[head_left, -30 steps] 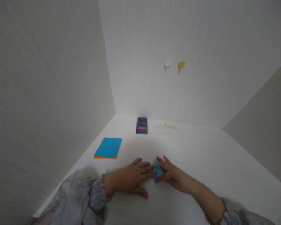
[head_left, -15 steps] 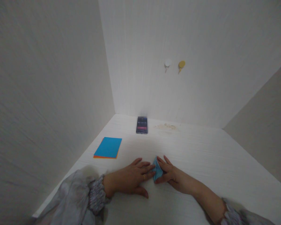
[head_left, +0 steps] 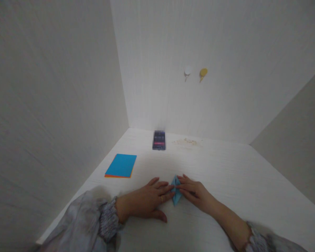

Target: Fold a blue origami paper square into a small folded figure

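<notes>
A small folded light-blue paper (head_left: 175, 200) lies on the white tabletop between my hands, a narrow diamond with points at top and bottom. My left hand (head_left: 151, 197) lies flat, palm down, its fingers spread and the fingertips pressing the left side of the paper. It wears a ring on one finger, and its thumb rests apart on the table. My right hand (head_left: 196, 192) comes from the right with bent fingers and thumb on the paper's right edge and middle, gripping the folded flap. Those fingertips cover part of the paper's right side.
To the left lies a stack of square paper (head_left: 122, 165), blue on top with orange edges below. A dark pixelated rectangular item (head_left: 159, 140) is near the back wall. Beside it are pale marks (head_left: 187, 141) on the tabletop. A white hook (head_left: 187, 72) and a yellow hook (head_left: 203, 72) are on the wall.
The right flap of the blue paper has been folded inward, so the shape is narrower. My right hand's thumb has moved up from the bottom point onto the right edge. My left hand stays put.
</notes>
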Tool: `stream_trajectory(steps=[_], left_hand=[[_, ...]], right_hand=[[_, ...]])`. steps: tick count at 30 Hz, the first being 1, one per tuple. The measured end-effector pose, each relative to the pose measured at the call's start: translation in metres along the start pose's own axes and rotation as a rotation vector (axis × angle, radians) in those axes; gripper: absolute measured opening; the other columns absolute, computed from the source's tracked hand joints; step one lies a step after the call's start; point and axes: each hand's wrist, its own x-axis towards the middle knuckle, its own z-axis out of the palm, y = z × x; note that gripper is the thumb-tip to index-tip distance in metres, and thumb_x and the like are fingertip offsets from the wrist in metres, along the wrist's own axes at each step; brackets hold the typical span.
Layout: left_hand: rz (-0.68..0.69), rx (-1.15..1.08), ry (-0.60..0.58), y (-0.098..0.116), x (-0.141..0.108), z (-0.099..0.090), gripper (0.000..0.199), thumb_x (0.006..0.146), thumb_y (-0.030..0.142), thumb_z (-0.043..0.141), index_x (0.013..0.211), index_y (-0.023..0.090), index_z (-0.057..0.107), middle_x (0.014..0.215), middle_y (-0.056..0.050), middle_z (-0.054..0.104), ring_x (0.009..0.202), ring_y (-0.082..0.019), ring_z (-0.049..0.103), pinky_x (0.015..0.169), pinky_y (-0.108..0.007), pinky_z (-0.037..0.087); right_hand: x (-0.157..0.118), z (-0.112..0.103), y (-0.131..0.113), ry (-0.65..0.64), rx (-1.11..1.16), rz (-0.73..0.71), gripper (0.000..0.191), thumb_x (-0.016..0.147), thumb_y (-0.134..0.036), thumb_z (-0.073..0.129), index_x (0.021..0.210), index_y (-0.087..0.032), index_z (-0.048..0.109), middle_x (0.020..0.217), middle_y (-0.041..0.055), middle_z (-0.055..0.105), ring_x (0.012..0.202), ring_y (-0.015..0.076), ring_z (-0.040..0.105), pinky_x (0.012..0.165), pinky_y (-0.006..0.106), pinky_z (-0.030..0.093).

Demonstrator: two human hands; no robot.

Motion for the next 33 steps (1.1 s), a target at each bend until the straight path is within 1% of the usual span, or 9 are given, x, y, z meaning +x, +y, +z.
stream_trajectory(steps=[4, 7, 9, 14, 18, 23, 28, 33], left_hand=[[0.0, 0.018, 0.019, 0.001, 0.0, 0.001, 0.069, 0.078, 0.056, 0.036, 0.132, 0.019, 0.017, 0.134, -0.013, 0.027, 0.119, -0.029, 0.028, 0.097, -0.045, 0.017], [0.003, 0.041, 0.029, 0.002, 0.001, 0.001, 0.066, 0.078, 0.057, 0.035, 0.132, 0.021, 0.019, 0.134, -0.012, 0.026, 0.118, -0.03, 0.028, 0.096, -0.046, 0.018], [0.007, 0.05, 0.034, 0.001, 0.002, 0.001, 0.065, 0.078, 0.057, 0.035, 0.131, 0.023, 0.021, 0.135, -0.01, 0.025, 0.118, -0.03, 0.027, 0.096, -0.047, 0.018], [-0.002, 0.035, 0.021, 0.001, 0.003, 0.002, 0.064, 0.078, 0.058, 0.033, 0.131, 0.023, 0.022, 0.133, -0.007, 0.031, 0.117, -0.029, 0.028, 0.097, -0.048, 0.016], [-0.013, 0.038, 0.008, 0.0, 0.004, 0.002, 0.063, 0.078, 0.058, 0.032, 0.13, 0.024, 0.024, 0.133, -0.007, 0.031, 0.117, -0.03, 0.027, 0.096, -0.049, 0.016], [-0.02, 0.049, -0.01, 0.002, 0.004, 0.001, 0.063, 0.079, 0.059, 0.029, 0.131, 0.023, 0.022, 0.133, -0.007, 0.031, 0.117, -0.031, 0.027, 0.096, -0.049, 0.015], [-0.042, 0.106, 0.026, 0.006, 0.005, 0.004, 0.063, 0.079, 0.06, 0.027, 0.13, 0.023, 0.024, 0.129, -0.008, 0.036, 0.116, -0.03, 0.029, 0.095, -0.052, 0.013], [-0.071, 0.167, 0.06, 0.011, 0.006, 0.005, 0.062, 0.079, 0.059, 0.028, 0.128, 0.02, 0.028, 0.126, -0.009, 0.04, 0.111, -0.028, 0.034, 0.093, -0.051, 0.016]], right_hand=[[0.004, 0.006, 0.002, 0.117, -0.042, 0.008, 0.023, 0.085, -0.028, 0.041, 0.096, -0.022, 0.06, 0.099, 0.0059, 0.061, 0.101, 0.0182, 0.05, 0.094, 0.039, 0.034], [0.006, 0.009, 0.001, 0.176, -0.044, 0.03, 0.022, 0.084, -0.027, 0.042, 0.092, -0.021, 0.061, 0.093, 0.0069, 0.059, 0.093, 0.0181, 0.051, 0.083, 0.035, 0.043], [0.007, 0.01, 0.0, 0.197, -0.04, 0.047, 0.021, 0.083, -0.027, 0.043, 0.089, -0.02, 0.062, 0.09, 0.0076, 0.057, 0.088, 0.0177, 0.051, 0.076, 0.032, 0.045], [0.008, 0.008, -0.005, 0.176, -0.031, 0.06, 0.021, 0.083, -0.026, 0.043, 0.087, -0.019, 0.063, 0.085, 0.0071, 0.054, 0.081, 0.0169, 0.05, 0.071, 0.03, 0.045], [0.009, 0.007, -0.007, 0.161, -0.022, 0.067, 0.021, 0.083, -0.026, 0.043, 0.087, -0.019, 0.063, 0.084, 0.0069, 0.053, 0.081, 0.017, 0.05, 0.071, 0.03, 0.045], [0.008, 0.009, -0.006, 0.15, -0.028, 0.057, 0.022, 0.083, -0.027, 0.043, 0.092, -0.019, 0.061, 0.087, 0.0072, 0.053, 0.083, 0.0175, 0.049, 0.072, 0.031, 0.044], [0.008, 0.009, -0.006, 0.134, -0.083, 0.037, 0.021, 0.083, -0.025, 0.043, 0.093, -0.019, 0.061, 0.087, 0.0081, 0.052, 0.083, 0.0183, 0.049, 0.072, 0.033, 0.044], [0.008, 0.01, -0.006, 0.15, -0.137, 0.011, 0.022, 0.083, -0.025, 0.042, 0.093, -0.02, 0.061, 0.087, 0.0084, 0.053, 0.082, 0.0188, 0.049, 0.072, 0.034, 0.043]])
